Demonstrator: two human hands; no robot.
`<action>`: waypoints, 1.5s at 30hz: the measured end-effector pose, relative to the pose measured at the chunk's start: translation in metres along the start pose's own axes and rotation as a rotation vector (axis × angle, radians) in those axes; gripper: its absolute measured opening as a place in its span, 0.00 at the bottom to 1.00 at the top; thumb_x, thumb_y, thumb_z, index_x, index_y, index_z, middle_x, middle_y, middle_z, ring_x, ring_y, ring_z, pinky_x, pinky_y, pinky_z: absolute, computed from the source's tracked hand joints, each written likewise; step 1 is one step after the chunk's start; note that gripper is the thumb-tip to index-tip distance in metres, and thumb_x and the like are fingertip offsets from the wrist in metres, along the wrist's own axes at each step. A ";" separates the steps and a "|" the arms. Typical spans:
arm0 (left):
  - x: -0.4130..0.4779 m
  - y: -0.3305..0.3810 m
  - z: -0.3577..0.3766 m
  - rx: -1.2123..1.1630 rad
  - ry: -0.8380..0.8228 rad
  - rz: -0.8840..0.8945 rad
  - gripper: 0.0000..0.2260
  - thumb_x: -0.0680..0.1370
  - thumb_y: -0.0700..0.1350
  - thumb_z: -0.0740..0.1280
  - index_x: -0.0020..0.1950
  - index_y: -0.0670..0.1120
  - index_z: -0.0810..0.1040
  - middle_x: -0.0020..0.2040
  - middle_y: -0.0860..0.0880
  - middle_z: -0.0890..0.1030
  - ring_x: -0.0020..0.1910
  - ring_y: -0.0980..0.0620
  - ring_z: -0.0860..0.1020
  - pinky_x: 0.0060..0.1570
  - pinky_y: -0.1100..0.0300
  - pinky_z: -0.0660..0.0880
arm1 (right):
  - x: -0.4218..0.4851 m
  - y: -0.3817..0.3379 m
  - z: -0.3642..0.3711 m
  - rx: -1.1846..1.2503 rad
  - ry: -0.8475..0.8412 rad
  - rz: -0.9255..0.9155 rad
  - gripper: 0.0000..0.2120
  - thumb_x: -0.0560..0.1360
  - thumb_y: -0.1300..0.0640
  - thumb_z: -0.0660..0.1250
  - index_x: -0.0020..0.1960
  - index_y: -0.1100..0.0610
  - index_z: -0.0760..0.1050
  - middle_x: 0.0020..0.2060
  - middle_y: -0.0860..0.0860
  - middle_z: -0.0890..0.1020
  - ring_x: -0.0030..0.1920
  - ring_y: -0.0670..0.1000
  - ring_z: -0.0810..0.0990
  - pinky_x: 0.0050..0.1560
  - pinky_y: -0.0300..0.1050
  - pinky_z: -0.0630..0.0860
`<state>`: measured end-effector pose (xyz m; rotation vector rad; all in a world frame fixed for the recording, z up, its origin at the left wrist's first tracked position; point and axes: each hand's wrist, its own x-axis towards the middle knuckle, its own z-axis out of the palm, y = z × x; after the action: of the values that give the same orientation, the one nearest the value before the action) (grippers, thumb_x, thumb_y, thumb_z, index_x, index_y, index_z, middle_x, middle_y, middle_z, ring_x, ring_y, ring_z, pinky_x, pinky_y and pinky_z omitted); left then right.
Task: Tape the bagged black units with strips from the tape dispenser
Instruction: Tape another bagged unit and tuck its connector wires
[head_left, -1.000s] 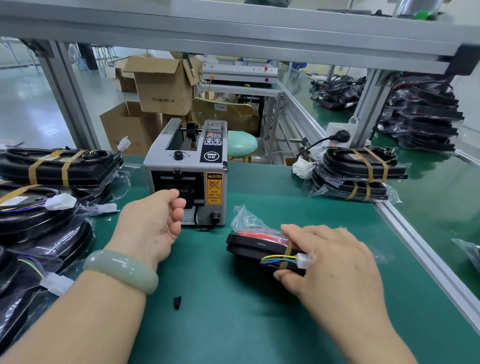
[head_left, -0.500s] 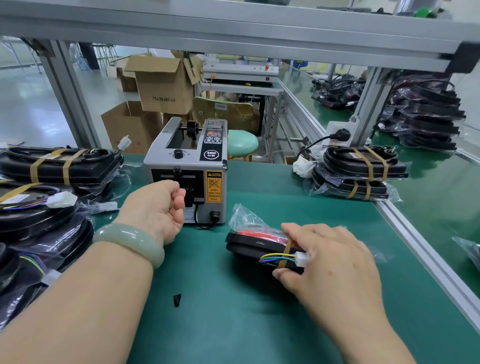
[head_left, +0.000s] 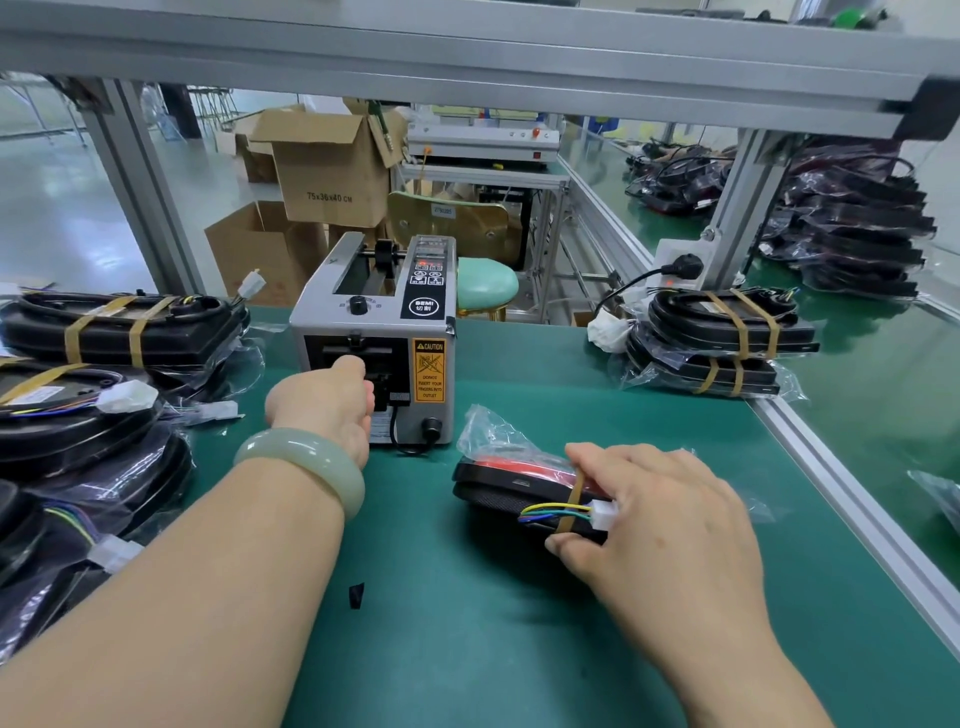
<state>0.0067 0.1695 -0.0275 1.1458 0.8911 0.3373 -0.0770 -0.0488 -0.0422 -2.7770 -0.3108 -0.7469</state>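
right hand (head_left: 670, 514) clamped on the bagged black unit (head_left: 498, 488): we've got fingers draped over its top and the thumb tucked under the near edge, holding it down on the green bench mat (head_left: 467, 649), just right of and in front of the tape dispenser (head_left: 384, 338). one tan tape strip (head_left: 574, 499) wraps the unit right beside those fingertips, crossing the coloured wires (head_left: 550, 512) that run to a white connector (head_left: 605, 514) touching the hand. loose bag plastic puffs up at the unit's far end, with a red part showing through. over to the left hand (head_left: 322, 402): it's up against the dispenser's front outlet, thumb on top, fingers curled away from us behind the knuckles, and we can't tell whether they pinch a strip or close on nothing. a pale green bangle (head_left: 311, 462) sits on that wrist. on the left of the mat we see a pile of bagged units (head_left: 78, 415), the far one banded with two tan strips. on the right, by the rail, two taped units (head_left: 727, 332) are stacked one on the other. a small black scrap (head_left: 356, 595) lies on the mat between the two forearms. behind the bench we see cardboard boxes (head_left: 332, 171) and a mint green stool (head_left: 485, 283).
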 end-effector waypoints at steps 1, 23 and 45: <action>-0.001 0.001 -0.002 0.009 -0.012 -0.008 0.03 0.78 0.43 0.63 0.49 0.45 0.75 0.33 0.52 0.75 0.25 0.60 0.69 0.18 0.72 0.65 | 0.000 0.000 0.000 0.003 0.001 0.001 0.26 0.46 0.48 0.83 0.43 0.49 0.81 0.35 0.46 0.82 0.34 0.56 0.77 0.36 0.48 0.75; -0.092 -0.043 -0.037 0.078 -0.439 0.162 0.09 0.73 0.47 0.70 0.33 0.50 0.83 0.32 0.57 0.80 0.34 0.58 0.76 0.39 0.61 0.70 | -0.001 -0.004 0.001 0.036 -0.002 0.046 0.26 0.45 0.49 0.84 0.42 0.48 0.82 0.36 0.46 0.82 0.34 0.56 0.78 0.37 0.50 0.75; -0.098 -0.086 -0.023 0.107 -0.526 0.250 0.10 0.76 0.44 0.69 0.36 0.46 0.84 0.52 0.47 0.83 0.40 0.71 0.76 0.37 0.79 0.67 | -0.002 -0.010 -0.001 -0.013 -0.056 0.115 0.22 0.53 0.46 0.82 0.44 0.48 0.80 0.41 0.46 0.81 0.40 0.55 0.75 0.39 0.45 0.64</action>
<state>-0.0891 0.0850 -0.0646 1.3645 0.3069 0.1762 -0.0821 -0.0395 -0.0410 -2.8040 -0.1557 -0.6474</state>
